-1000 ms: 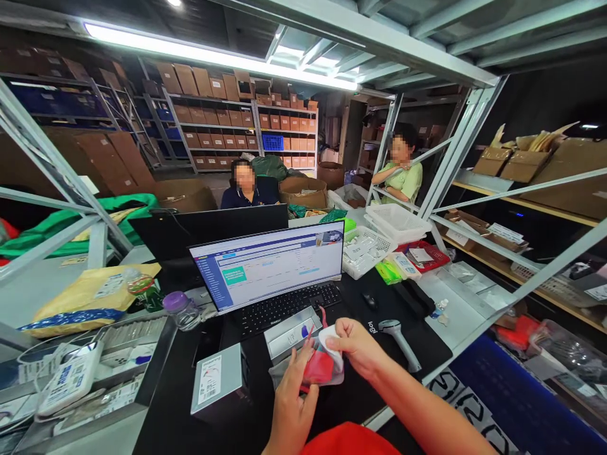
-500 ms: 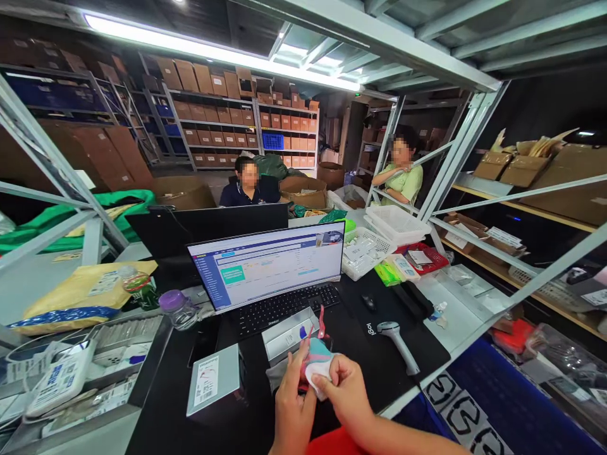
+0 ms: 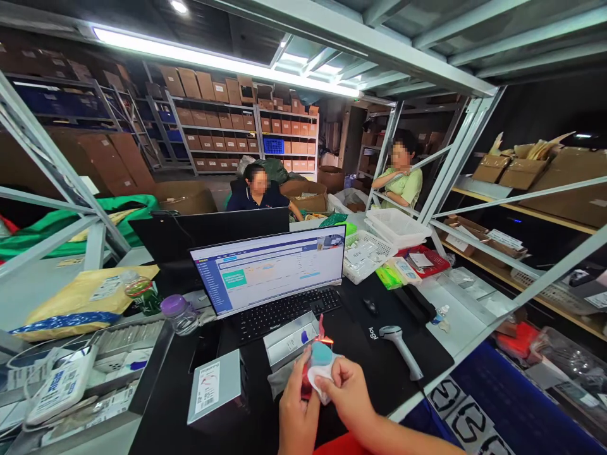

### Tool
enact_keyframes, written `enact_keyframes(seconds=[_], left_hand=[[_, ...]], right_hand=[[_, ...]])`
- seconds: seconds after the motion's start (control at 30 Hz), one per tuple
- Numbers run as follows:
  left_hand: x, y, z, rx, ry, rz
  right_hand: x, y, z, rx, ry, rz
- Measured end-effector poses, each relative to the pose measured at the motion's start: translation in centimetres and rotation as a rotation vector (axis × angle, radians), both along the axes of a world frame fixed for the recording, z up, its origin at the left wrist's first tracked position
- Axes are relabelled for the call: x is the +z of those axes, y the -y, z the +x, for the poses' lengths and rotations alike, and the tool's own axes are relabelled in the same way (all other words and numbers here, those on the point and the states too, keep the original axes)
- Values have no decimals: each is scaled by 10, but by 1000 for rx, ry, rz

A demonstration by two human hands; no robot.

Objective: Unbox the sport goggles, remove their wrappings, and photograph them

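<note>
Both of my hands hold a small soft item with red, teal and white parts, just above the near edge of the black desk. My left hand grips its left side with fingers curled. My right hand pinches its white lower part between thumb and fingers. Just behind the item lies an open grey box tray, and a closed grey box with a barcode label stands to the left. A barcode scanner lies to the right.
A monitor and keyboard sit ahead. White baskets, a red tray, a mouse, a purple-lidded jar and a yellow mailer surround them. Two people sit beyond. Metal shelf struts frame both sides.
The item has been turned in my hands, the teal part now faces up instead of the red. My hands have drawn nearer to me. The person behind the monitor has shifted right.
</note>
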State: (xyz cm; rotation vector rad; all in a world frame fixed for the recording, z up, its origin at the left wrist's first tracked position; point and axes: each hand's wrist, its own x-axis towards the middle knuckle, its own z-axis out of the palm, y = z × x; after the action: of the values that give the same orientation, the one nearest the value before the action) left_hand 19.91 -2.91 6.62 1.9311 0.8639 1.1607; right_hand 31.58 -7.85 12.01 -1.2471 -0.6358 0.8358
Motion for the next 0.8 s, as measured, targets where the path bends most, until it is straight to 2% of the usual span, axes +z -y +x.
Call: enact_keyframes(seconds=[0.1,0.17,0.3,0.37,0.43,0.5,0.6,0.7,0.8], left_hand=[[-4,-2,-3,-77,-53,52],[-2,-3,-3,-93,-62,85],[1,-1,2,-32,-22,-12],[0,0,4,-14,20,-102],[-2,1,3,-27,35,-135],[-4,0,0,-63,1,-85],[-4,-4,-1,-91,-67,44],[-1,-7,1,-53,-75,58],[2,-5,4,-28,-67,32]], right_hand=[[11,-10,20,90,-146,-16],[15,-13,25,44,-199,16],[-2,-5,3,-123,-45,14],[-10,-1,-2,-104,51,-1],[-8,-2,5,-9,58,-9],[1,-7,19,62,-34,-9],[11,-12,28,8,-148,15],[3,-6,14,-55,-45,1],[-4,-1,6,-45,80,-9]])
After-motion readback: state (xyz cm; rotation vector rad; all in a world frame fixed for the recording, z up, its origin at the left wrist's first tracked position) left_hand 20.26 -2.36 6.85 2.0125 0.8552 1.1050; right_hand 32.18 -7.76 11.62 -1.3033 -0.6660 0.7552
